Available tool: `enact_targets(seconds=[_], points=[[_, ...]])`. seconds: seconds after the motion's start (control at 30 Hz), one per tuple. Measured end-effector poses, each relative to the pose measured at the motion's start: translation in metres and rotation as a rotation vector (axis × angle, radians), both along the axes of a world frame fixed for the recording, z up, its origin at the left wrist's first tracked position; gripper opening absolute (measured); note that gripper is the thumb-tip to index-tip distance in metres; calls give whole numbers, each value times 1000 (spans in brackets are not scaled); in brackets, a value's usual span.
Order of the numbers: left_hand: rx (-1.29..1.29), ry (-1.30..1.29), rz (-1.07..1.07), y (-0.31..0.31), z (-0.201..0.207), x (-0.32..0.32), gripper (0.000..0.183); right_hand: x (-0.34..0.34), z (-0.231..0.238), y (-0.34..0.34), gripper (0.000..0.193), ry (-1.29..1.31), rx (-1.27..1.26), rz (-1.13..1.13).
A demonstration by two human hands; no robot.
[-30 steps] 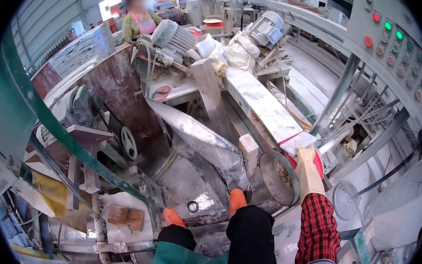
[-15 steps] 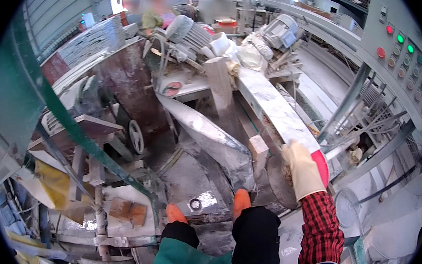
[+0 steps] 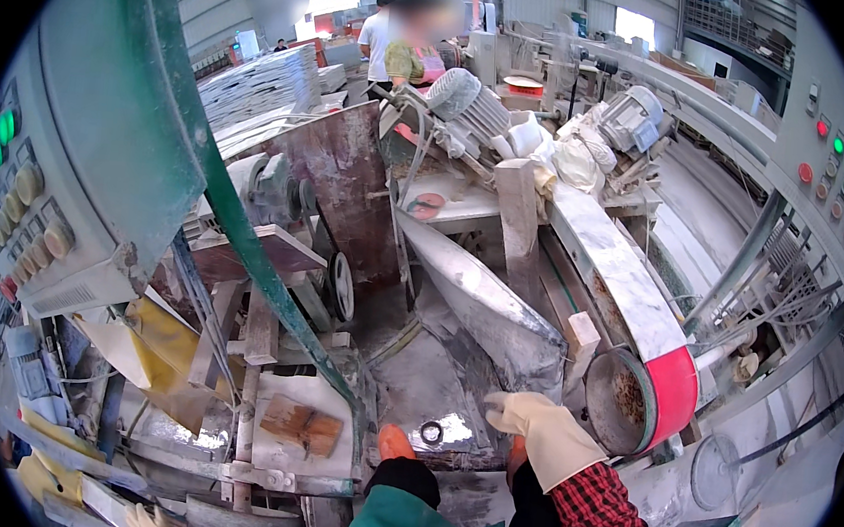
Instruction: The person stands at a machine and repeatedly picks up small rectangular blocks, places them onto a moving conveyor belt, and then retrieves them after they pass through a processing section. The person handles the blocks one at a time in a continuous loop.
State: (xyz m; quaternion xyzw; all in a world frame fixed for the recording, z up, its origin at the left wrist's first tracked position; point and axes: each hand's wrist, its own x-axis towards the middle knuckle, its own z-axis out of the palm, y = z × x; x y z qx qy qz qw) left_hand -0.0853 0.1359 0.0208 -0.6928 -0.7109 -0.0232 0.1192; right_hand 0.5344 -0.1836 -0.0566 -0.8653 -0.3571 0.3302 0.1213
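One long white strip [image 3: 622,271] points away, ahead and right of the nearer right hand [image 3: 539,436], its fingers [image 3: 507,409] loosely open; the left hand's [image 3: 148,525] I can't tell.

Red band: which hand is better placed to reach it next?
Probably the right hand: it appears nearer the red band, while the left hand is at the picture's lower-left rim.

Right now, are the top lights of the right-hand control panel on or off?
On: two green lights and a red light glow on the control panel. Lower ones: cannot tell.
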Motion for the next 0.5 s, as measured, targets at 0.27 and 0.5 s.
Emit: enact_targets(seconds=[0.27, 0.5], points=[[9, -10, 98, 12, -53, -16, 57, 15, -92, 8, 50, -290, -78, 508], [257, 19, -55, -19, -42, 3, 44, -1, -23, 39, 52, -134, -59, 255]])
